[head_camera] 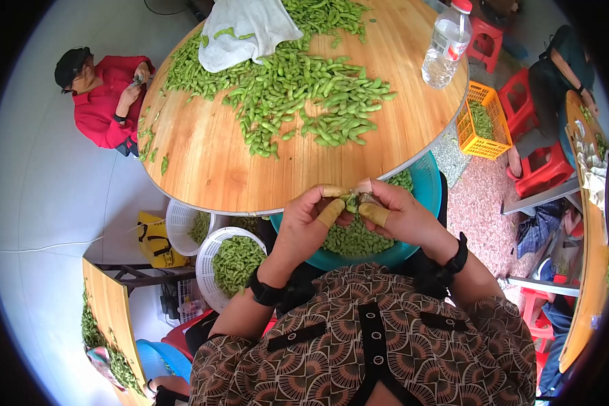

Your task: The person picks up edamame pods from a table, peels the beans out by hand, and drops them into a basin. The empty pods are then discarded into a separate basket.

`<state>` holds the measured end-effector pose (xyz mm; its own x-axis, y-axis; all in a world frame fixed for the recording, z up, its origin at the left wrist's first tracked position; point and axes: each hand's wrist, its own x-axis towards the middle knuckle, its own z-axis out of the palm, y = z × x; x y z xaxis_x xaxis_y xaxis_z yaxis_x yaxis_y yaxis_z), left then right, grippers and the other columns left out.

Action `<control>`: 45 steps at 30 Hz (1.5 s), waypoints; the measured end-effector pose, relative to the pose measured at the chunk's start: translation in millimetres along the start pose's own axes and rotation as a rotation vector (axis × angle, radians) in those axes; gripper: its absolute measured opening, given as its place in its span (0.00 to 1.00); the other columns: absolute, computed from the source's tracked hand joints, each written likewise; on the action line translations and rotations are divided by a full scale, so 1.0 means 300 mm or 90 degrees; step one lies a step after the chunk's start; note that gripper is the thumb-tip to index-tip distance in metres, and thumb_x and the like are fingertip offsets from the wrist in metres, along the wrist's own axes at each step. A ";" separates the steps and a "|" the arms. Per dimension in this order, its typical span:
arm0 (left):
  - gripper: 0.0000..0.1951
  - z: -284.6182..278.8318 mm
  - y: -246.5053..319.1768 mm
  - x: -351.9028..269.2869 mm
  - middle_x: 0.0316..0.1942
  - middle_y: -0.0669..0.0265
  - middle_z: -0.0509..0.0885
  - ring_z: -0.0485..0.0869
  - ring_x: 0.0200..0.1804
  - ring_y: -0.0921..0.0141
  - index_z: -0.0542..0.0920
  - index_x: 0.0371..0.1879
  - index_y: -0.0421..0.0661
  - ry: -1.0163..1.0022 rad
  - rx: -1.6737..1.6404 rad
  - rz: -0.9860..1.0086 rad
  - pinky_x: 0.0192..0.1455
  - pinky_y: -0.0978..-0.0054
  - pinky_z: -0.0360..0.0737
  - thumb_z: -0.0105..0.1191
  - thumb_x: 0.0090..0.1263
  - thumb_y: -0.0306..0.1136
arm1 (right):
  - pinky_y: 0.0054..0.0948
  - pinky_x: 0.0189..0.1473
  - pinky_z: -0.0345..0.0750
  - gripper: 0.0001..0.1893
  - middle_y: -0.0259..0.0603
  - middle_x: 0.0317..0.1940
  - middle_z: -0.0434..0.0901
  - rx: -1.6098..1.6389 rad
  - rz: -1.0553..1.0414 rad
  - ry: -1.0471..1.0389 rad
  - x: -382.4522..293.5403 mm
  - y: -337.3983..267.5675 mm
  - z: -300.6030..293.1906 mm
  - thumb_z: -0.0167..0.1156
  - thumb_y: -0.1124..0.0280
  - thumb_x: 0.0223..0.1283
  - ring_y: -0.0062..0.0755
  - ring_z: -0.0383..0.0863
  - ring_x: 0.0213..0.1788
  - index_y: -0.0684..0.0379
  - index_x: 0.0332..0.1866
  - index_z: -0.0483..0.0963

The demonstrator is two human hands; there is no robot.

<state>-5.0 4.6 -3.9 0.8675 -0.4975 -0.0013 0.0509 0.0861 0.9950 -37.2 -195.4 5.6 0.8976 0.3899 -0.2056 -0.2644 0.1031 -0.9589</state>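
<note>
My left hand (317, 215) and my right hand (393, 210) meet just past the round wooden table's near edge, with yellowish coverings on several fingers. Between their fingertips is a green soybean pod (352, 203), pinched from both sides and partly hidden by the fingers. Below them, a teal basin (429, 177) holds many shelled green beans (358, 238). On the wooden table (218, 172) lies a wide heap of green soybean pods (284, 96), partly under a whitish cloth (248, 30).
A water bottle (445, 45) stands at the table's right. White baskets (203, 269) of pods or beans are below left. A yellow crate (487, 147) and red stools (548, 172) stand right. A person in red (101, 101) is at the left; other people are at the sides.
</note>
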 end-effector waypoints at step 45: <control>0.06 0.031 0.093 -0.039 0.26 0.65 0.80 0.81 0.27 0.71 0.77 0.42 0.40 0.067 0.308 0.115 0.30 0.75 0.77 0.55 0.68 0.22 | 0.19 0.20 0.60 0.05 0.32 0.23 0.72 0.364 -0.004 0.007 0.033 0.018 0.025 0.58 0.78 0.62 0.17 0.64 0.19 0.61 0.42 0.75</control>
<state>-18.4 4.9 24.7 0.8876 -0.4197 0.1897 -0.3174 -0.2588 0.9123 -32.4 -184.0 -0.2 0.9029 0.3778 -0.2051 -0.4045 0.5851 -0.7029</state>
